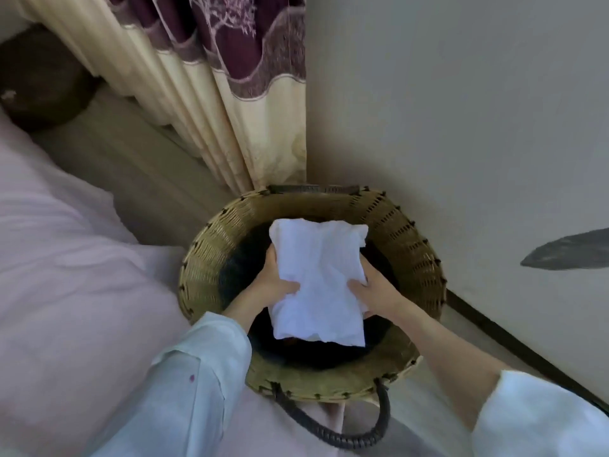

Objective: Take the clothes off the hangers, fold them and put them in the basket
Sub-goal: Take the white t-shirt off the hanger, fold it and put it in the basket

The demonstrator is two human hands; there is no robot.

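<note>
A person looks down at 2 hands holding a folded white cloth garment (318, 282) over the mouth of a round woven straw-coloured basket (211, 255). The left hand (275, 285) grips the garment's left edge, thumb on top and fingers curled beneath. The right hand (372, 291) grips the right edge the same way. Both arms wear pale blue-green sleeves (197, 367). Dark clothing (250, 255) already lies inside the basket, below the white garment. The basket has a dark looped handle (329, 433) at its near rim and stands on the floor beside a plain grey wall (461, 110). A pink bed cover (66, 275) lies to the left. A cream and maroon patterned curtain (230, 77) hangs behind the basket.
</note>
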